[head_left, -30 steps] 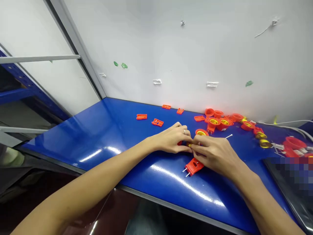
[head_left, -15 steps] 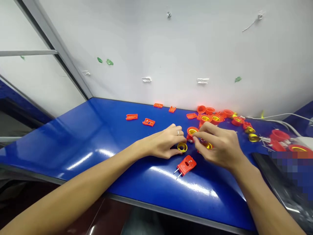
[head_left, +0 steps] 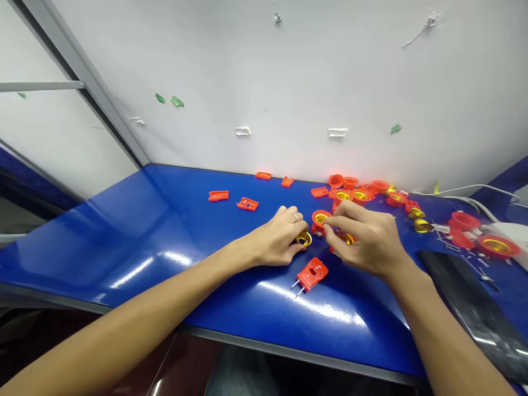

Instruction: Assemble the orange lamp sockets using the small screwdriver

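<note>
Between the thumb and fingers of my left hand point(head_left: 282, 236) sits a gold screw shell point(head_left: 304, 238), tipped with its ring facing up. My right hand point(head_left: 369, 236) is closed in a pinch, its fingertips at the rim of a red lamp socket with a gold lining point(head_left: 320, 218). What the pinch holds, if anything, is hidden. Partly under the right fingers lies another gold-lined socket point(head_left: 347, 239). In front of both hands, a red plug piece point(head_left: 313, 271) with two metal prongs lies flat on the blue table point(head_left: 231, 291).
Loose red covers point(head_left: 247, 204) lie farther back on the left. Red sockets and gold shells point(head_left: 359, 196) are heaped along the wall. At the right are a black flat object point(head_left: 466, 302), a large red socket point(head_left: 497, 246), small metal pieces and white cables point(head_left: 466, 199).
The view has shifted slightly, so most things sit a little farther left. The gold shell in my left hand is tilted a bit differently. My right hand stays in its pinch by the socket.
</note>
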Tool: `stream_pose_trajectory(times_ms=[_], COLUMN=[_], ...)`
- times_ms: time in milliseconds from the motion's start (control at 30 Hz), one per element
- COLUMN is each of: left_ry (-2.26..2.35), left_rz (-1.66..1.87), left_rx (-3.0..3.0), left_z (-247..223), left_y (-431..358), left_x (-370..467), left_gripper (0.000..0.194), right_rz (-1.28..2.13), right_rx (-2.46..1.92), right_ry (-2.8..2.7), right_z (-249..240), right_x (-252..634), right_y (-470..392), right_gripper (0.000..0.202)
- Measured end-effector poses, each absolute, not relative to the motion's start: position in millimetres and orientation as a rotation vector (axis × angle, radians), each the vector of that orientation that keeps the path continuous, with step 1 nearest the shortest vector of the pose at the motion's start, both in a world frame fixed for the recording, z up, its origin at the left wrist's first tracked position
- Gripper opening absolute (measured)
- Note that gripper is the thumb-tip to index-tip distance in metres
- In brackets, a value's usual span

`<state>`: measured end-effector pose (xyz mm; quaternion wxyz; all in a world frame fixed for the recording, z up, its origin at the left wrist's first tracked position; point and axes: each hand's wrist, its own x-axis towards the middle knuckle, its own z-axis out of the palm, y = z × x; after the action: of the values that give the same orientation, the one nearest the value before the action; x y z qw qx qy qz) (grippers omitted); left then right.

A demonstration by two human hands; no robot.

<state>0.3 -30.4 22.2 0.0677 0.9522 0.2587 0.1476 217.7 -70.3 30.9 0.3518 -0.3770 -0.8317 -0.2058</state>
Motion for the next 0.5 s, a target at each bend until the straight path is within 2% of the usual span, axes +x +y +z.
stream_pose_trajectory(times_ms=[500], left_ry=[0.781], left_rz=[0.596], left_rx=[2.806], left_z=[17.7], left_y=[-27.9], left_x=[2.4], left_gripper=[0.021], right_rz=[-0.501], right_rx=[-1.025], right_ry=[-2.156], right_z=[32.7], right_x=[221.1], right_y=[-70.3], right_gripper=[0.014])
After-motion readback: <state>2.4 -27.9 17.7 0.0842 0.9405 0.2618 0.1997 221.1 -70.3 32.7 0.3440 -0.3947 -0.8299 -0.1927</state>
